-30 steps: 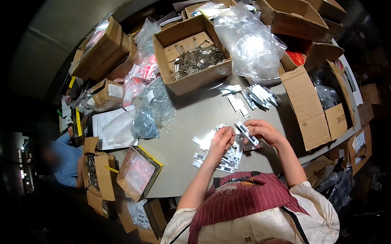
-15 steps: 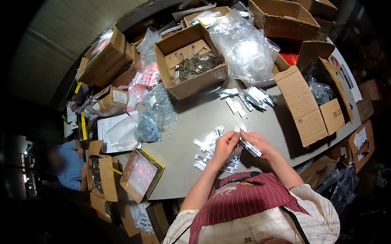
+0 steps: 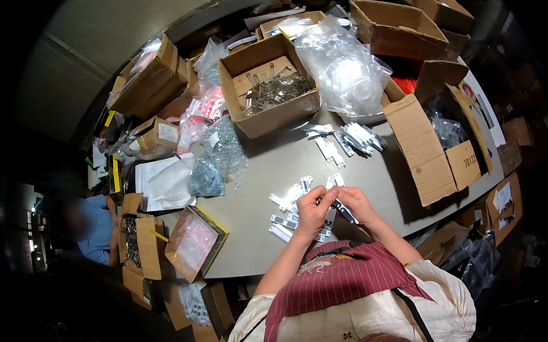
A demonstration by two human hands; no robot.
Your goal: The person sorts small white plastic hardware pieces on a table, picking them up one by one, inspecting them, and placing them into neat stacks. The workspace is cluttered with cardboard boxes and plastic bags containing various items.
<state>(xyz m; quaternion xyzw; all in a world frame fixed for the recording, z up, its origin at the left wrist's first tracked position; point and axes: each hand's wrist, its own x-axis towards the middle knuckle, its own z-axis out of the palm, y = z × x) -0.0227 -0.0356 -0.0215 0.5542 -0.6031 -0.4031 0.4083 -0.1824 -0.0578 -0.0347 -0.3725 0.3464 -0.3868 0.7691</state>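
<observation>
My left hand (image 3: pixel 313 209) and my right hand (image 3: pixel 355 202) meet over the near edge of the grey table (image 3: pixel 268 165), both pinching one small flat packet (image 3: pixel 343 209) with a dark and white end. Beneath and left of my hands lie several similar small white packets (image 3: pixel 285 211) scattered on the table. A second group of packets (image 3: pixel 347 139) rests farther away toward the middle of the table.
An open cardboard box (image 3: pixel 270 87) of small metal parts stands beyond the packets. Clear plastic bags (image 3: pixel 343 66) pile up at the back right. An open carton (image 3: pixel 433 141) sits at the right, more boxes (image 3: pixel 153 82) at the left. A person in blue (image 3: pixel 92 228) sits far left.
My hands drew closer to my body and came together on one packet. The view shifted slightly, so the table things sit a little lower and more to the right.
</observation>
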